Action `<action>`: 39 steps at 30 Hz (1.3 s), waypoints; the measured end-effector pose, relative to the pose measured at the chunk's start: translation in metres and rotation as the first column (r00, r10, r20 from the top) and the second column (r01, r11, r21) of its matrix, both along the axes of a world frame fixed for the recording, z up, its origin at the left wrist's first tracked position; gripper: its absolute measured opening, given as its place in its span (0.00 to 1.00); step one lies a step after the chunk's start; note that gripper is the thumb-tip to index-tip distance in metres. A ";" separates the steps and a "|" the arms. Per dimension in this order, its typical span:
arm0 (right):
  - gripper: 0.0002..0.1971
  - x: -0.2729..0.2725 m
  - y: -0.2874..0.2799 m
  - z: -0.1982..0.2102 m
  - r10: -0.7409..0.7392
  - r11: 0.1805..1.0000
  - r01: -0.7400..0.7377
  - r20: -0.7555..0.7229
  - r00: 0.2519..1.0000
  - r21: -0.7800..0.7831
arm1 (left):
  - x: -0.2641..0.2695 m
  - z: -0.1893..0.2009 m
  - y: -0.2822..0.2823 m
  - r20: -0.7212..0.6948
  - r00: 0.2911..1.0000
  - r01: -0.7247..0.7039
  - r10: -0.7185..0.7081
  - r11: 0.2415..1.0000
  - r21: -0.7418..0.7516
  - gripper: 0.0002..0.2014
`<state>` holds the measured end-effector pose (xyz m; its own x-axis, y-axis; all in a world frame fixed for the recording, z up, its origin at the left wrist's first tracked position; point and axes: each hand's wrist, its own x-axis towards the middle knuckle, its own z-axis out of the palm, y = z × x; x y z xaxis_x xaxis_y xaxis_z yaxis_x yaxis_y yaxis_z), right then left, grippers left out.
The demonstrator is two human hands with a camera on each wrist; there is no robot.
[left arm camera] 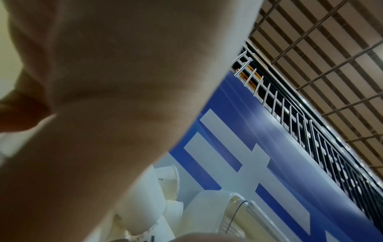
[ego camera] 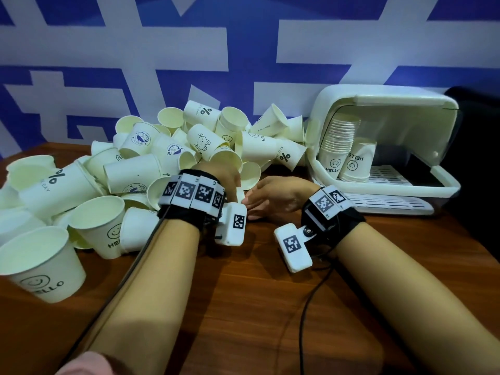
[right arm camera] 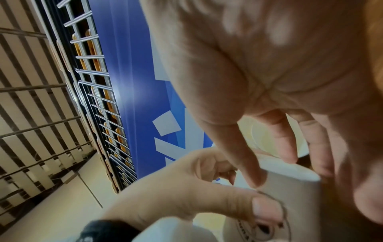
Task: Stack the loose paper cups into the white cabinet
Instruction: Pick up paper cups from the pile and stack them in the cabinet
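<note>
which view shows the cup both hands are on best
The right wrist view: the paper cup shows with the right hand fingers and left hand thumb on it. The head view hides it behind the hands; the left wrist view shows mostly palm.

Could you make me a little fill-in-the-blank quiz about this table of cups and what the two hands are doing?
1. The loose paper cups lie in a heap to the ____ of the white cabinet.
2. Inside the cabinet, the tall stack of cups shows a smiley face and the word ____.
3. The left hand and right hand meet on one ____ in the right wrist view.
4. The table is made of brown ____.

Missing words: left; HELLO; cup; wood
</note>
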<state>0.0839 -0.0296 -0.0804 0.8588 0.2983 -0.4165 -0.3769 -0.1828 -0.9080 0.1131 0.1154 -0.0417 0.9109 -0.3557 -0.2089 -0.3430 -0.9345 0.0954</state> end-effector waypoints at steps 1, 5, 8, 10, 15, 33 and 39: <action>0.02 -0.001 -0.001 0.003 0.015 1.000 -0.015 -0.003 1.000 -0.007 | 0.000 0.003 -0.001 -0.009 1.000 0.013 -0.014 1.000 -0.017 0.21; 0.06 -0.007 -0.014 0.029 -0.031 0.997 0.027 0.058 0.998 0.067 | -0.008 0.020 -0.002 0.064 0.995 0.091 -0.081 0.978 -0.190 0.21; 0.07 -0.012 -0.029 0.052 -0.033 0.999 0.033 0.203 0.979 0.003 | -0.013 0.028 -0.003 0.163 0.983 0.142 -0.080 0.899 -0.415 0.23; 0.08 -0.018 -0.039 0.064 -0.053 0.996 0.071 0.266 0.962 -0.056 | -0.017 0.031 -0.008 0.219 0.973 0.186 -0.072 0.809 -0.558 0.24; 0.10 -0.035 -0.059 0.089 -0.087 0.986 0.134 0.367 0.926 -0.103 | -0.024 0.034 -0.027 0.325 0.946 0.245 0.008 0.639 -0.729 0.25; 0.17 -0.079 -0.156 0.127 -0.302 0.861 0.484 0.607 0.735 -0.157 | -0.041 0.048 -0.156 0.356 0.932 0.360 -0.067 0.273 -0.892 0.25; 0.11 -0.072 -0.185 0.116 -0.510 0.748 0.662 0.604 0.613 -0.039 | -0.026 0.041 -0.198 0.375 0.917 0.398 -0.137 0.245 -0.884 0.28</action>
<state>0.0115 -0.2148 0.0360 0.9033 -0.3917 0.1749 0.0398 -0.3293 -0.9434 0.0873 -0.0822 -0.0008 0.6874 -0.4128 0.5975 -0.6836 -0.0900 0.7243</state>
